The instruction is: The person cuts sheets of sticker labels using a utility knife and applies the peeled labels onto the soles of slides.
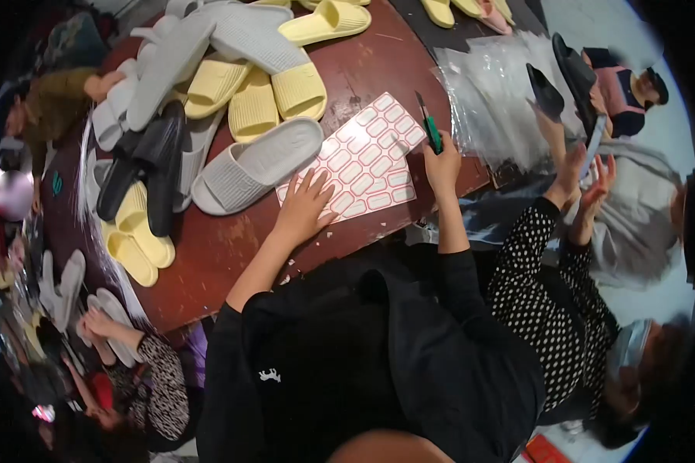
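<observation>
Sheets of white labels with red borders [371, 158] lie overlapping on the dark red table [363, 68]. My left hand [305, 208] rests flat on the sheets' left edge, fingers spread, holding nothing. In my right hand [442, 166], just right of the sheets, is a green-handled cutter [432, 133], its dark blade pointing up and away from me. A grey slipper [259, 166] lies beside the sheets, above my left hand. Yellow slippers [252, 106] are heaped behind it.
Black slippers [162, 166] and more yellow ones [140, 235] lie at the left. Clear plastic bags [490, 100] cover the right side. Co-workers sit close: one in polka-dot sleeves [533, 255] at right, others at left. Small paper scraps lie along the near table edge.
</observation>
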The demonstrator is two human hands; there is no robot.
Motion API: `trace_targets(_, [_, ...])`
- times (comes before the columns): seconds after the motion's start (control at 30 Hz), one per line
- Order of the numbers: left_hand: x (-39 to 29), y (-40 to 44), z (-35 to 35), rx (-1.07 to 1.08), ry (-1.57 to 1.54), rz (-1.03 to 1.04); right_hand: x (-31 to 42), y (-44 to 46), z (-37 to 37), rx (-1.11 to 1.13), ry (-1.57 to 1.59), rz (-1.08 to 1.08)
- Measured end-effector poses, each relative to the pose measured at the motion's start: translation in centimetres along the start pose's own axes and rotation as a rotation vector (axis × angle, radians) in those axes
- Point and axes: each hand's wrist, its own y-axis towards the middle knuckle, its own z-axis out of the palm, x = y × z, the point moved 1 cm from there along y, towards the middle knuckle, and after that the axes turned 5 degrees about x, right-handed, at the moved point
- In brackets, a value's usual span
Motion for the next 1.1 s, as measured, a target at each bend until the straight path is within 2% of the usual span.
trace_targets(0.17, [-0.7, 0.2, 0.3, 0.001, -0.056, -0.013, -2.2, 3.0, 0.5, 0.167, -0.213, 0.047])
trace_targets(0.27, [-0.8, 0.5, -0.4, 0.028, -0.069, 0.011, -3.7, 3.8, 1.2, 0.493, -0.299, 0.195])
trace_targets(0.3, [-1.0, 0.8, -0.8, 0.051, -0.033, 0.019, -4.2, 3.8, 1.6, 0.498, -0.3, 0.191])
trace_targets(0.4, [-2.2, 1.9, -1.7, 0.103, 0.028, 0.05, -5.5, 2.9, 1.4, 0.214, -0.391, -0.16])
trace_targets(0.43, [-2.6, 2.5, -1.6, 0.108, 0.024, 0.038, -5.8, 3.0, 0.8, 0.213, -0.4, -0.161])
trace_targets(0.53, [-3.8, 5.1, -0.6, 0.115, 0.016, 0.021, -6.5, 3.4, -0.9, 0.338, 0.146, 0.205])
trace_targets(0.63, [-5.2, 8.6, 1.4, -0.054, -0.024, 0.014, -6.1, 3.3, -2.7, 0.366, 0.283, 0.29])
trace_targets(0.67, [-5.4, 10.0, 1.9, -0.048, -0.029, 0.03, -5.7, 3.2, -3.3, 0.383, 0.353, 0.33])
trace_targets(0.7, [-5.4, 11.7, 2.4, -0.063, -0.01, 0.005, -5.3, 3.0, -3.7, 0.37, 0.35, 0.342])
trace_targets(0.8, [-5.4, 15.1, 3.8, -0.072, 0.02, -0.042, -3.4, 1.8, -4.1, 0.355, -0.048, 0.053])
trace_targets(0.97, [-5.0, 18.4, 4.5, 0.008, 0.142, 0.033, -3.5, 0.5, -5.7, 0.316, -0.124, 0.083])
trace_targets(1.03, [-4.4, 19.1, 4.2, 0.035, 0.18, 0.124, -4.8, 0.1, -5.9, 0.378, 0.012, 0.226])
trace_targets(1.1, [-4.2, 19.6, 3.8, 0.066, 0.164, 0.127, -5.5, 0.0, -5.8, 0.409, 0.076, 0.31])
